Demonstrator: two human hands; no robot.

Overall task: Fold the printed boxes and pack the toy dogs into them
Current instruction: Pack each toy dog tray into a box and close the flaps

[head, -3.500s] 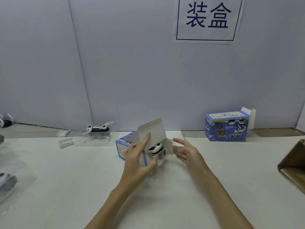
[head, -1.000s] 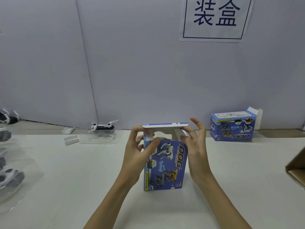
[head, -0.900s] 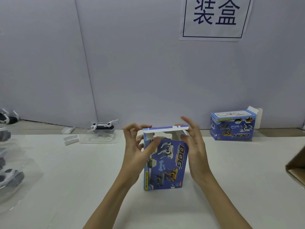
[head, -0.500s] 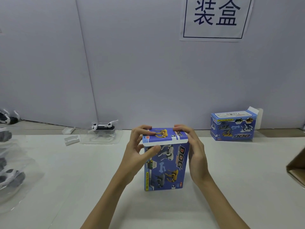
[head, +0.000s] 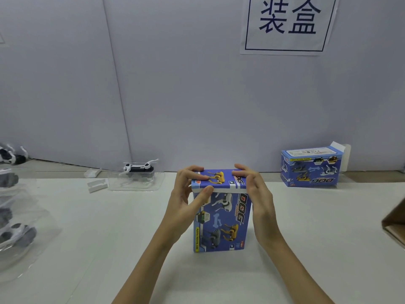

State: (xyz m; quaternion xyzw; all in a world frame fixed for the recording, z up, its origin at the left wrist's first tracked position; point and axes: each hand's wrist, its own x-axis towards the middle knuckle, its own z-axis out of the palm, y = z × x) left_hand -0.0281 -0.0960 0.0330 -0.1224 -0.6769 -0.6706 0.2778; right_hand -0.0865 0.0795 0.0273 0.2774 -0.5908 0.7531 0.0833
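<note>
A blue printed box [head: 221, 222] with toy dog pictures stands upright on the white table [head: 109, 238], its top lid folded down. My left hand [head: 186, 202] grips its upper left corner, fingers on the lid and thumb on the front edge. My right hand [head: 258, 198] holds the upper right side, fingers curled over the lid. The box's contents are hidden. A white and black toy dog [head: 139, 167] sits in a clear plastic tray [head: 135, 181] at the back left.
A second blue printed box [head: 311, 167] lies at the back right with a white flap open. More toy dogs in clear packaging [head: 15, 233] sit at the left edge. Small white inserts [head: 97, 185] lie near the tray. A brown carton [head: 394, 224] is at the right edge.
The box went from lying open with the dog at its mouth to standing upright. Its lid came down and closed, and my fingers now press on the lid.
</note>
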